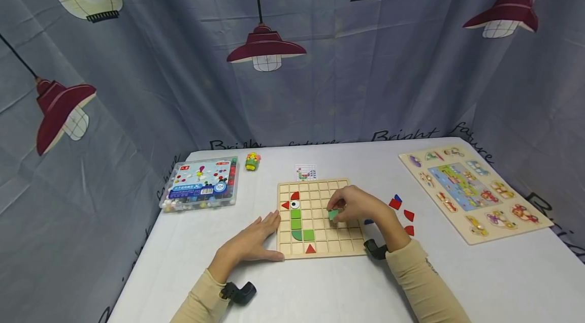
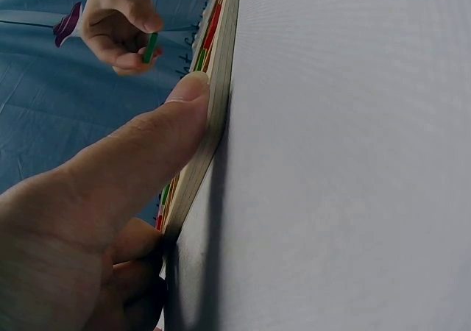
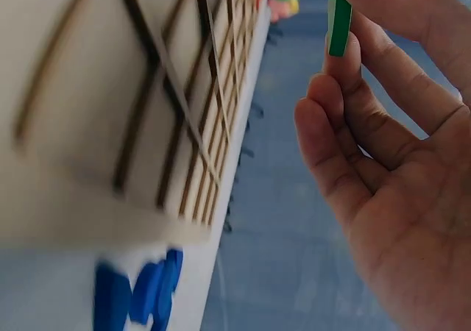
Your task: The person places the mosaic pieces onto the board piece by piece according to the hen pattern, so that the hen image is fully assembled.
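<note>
A wooden grid board (image 1: 320, 191) lies flat on the white table. Colored tiles sit in its left columns: a red piece (image 1: 295, 195), a red triangle (image 1: 285, 205), an eye tile (image 1: 295, 204), several green tiles (image 1: 296, 224) and a red triangle (image 1: 310, 249) near the bottom. Over the board's right half, my right hand (image 1: 358, 204) pinches a green tile (image 3: 341, 22) between thumb and fingers, held above the cells. My left hand (image 1: 251, 243) touches the board's left side with fingers extended; its thumb (image 2: 158, 136) presses the board's edge.
Loose red and blue pieces (image 1: 409, 216) lie right of the board, some hidden by the right arm. A small pattern card (image 1: 305, 172) lies behind it. A plastic case (image 1: 201, 183) and a toy figure (image 1: 252, 161) stand left; a picture puzzle (image 1: 473, 188) lies right.
</note>
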### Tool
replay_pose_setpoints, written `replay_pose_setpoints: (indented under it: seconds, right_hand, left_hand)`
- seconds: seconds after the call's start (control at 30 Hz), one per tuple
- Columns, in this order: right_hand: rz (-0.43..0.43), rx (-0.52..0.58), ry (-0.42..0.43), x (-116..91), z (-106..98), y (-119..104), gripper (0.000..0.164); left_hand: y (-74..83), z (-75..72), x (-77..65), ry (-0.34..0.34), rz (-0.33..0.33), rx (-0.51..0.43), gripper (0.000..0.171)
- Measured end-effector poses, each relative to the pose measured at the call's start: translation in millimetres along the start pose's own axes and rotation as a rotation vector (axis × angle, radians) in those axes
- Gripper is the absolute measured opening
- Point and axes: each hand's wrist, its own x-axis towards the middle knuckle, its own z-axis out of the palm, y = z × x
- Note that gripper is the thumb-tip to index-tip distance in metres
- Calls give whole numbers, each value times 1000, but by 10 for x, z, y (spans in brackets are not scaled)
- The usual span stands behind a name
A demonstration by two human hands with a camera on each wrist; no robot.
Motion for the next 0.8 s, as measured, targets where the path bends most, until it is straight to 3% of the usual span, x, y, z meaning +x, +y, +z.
replay_pose_setpoints:
  seconds: [0.33,0.8]
  right_hand:
    - [16,-60,-81,93,282,-222,19]
    - [48,-194,-125,143,429,-353,18]
  left_hand:
    - [-10,5,-5,-5,-8,-3,107]
    - [5,-7,11,-9,-6,0,106]
